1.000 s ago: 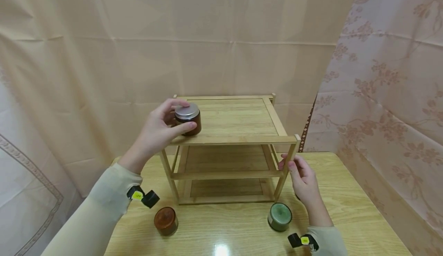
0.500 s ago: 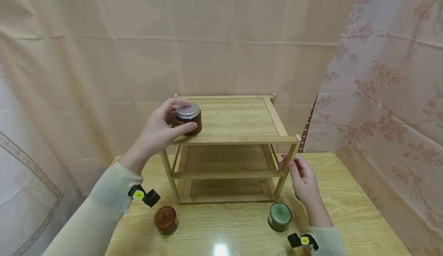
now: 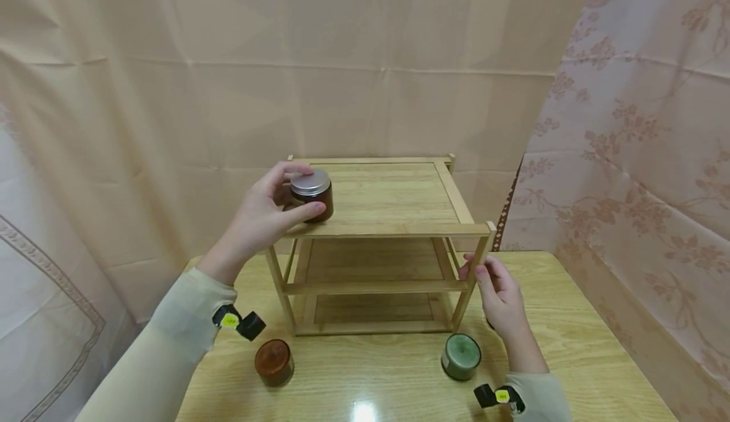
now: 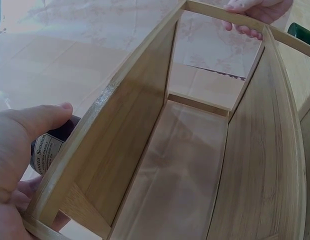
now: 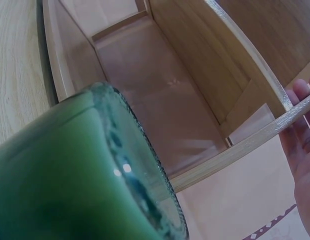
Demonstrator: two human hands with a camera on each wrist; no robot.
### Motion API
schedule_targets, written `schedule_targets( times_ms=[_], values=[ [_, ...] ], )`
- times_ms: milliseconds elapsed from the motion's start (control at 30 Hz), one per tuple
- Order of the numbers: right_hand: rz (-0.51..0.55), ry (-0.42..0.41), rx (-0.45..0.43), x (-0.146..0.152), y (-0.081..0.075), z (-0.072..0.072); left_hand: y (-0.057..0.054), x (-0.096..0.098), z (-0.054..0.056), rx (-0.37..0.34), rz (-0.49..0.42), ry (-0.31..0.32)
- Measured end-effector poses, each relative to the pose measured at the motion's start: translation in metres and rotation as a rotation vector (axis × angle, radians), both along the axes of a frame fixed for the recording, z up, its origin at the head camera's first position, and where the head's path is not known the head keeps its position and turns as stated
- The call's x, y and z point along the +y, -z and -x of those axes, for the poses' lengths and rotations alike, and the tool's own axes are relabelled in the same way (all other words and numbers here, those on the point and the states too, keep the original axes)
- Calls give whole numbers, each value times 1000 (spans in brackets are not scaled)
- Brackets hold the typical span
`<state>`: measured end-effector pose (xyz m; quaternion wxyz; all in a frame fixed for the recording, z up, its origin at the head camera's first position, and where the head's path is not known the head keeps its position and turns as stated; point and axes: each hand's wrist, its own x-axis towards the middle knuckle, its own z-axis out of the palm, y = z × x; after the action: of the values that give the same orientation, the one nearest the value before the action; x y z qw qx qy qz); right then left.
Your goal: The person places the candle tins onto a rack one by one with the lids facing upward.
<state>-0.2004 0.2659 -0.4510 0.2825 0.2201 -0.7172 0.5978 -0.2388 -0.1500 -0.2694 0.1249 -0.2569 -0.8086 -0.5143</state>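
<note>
My left hand (image 3: 256, 210) holds a dark brown jar (image 3: 325, 197) with a silver lid, thumb and fingers around its side. The jar is upright over the front left corner of the wooden rack's (image 3: 388, 197) top shelf. Its printed label (image 4: 47, 150) shows in the left wrist view. My right hand (image 3: 502, 295) grips the rack's front right post between thumb and fingers; in the right wrist view these fingers (image 5: 299, 90) reach around the wood. A green glass jar (image 3: 461, 357) stands on the table below that hand and looms large in the right wrist view.
A reddish-brown glass jar (image 3: 274, 363) stands on the table (image 3: 365, 377) in front of the rack's left side. The rack has two lower shelves, a middle one (image 3: 373, 262) and a bottom one (image 3: 373, 309). A beige cloth (image 3: 365, 80) hangs close behind.
The brown jar has shifted very slightly to the right with my left hand around it. My right hand stays on the post, and the jars on the table have not moved.
</note>
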Motion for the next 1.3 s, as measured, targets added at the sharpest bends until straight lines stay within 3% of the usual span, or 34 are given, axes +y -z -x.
schedule_targets(
  times_ms=[267, 533, 767, 933, 1300],
  values=[
    [-12, 1, -3, 2, 0, 1, 3, -6, -8, -16, -91, -59],
    [-18, -10, 24, 3, 1, 1, 9, -17, -24, 53, -54, -151],
    [-19, -19, 41, 4, 2, 2, 23, -34, -35, 104, -131, -149],
    [-10, -21, 31, 5, 1, 1, 39, -50, -41, 86, -173, -138],
    [-2, -42, 27, 4, 1, 3, 101, -75, -61, 70, -95, -86]
  ],
)
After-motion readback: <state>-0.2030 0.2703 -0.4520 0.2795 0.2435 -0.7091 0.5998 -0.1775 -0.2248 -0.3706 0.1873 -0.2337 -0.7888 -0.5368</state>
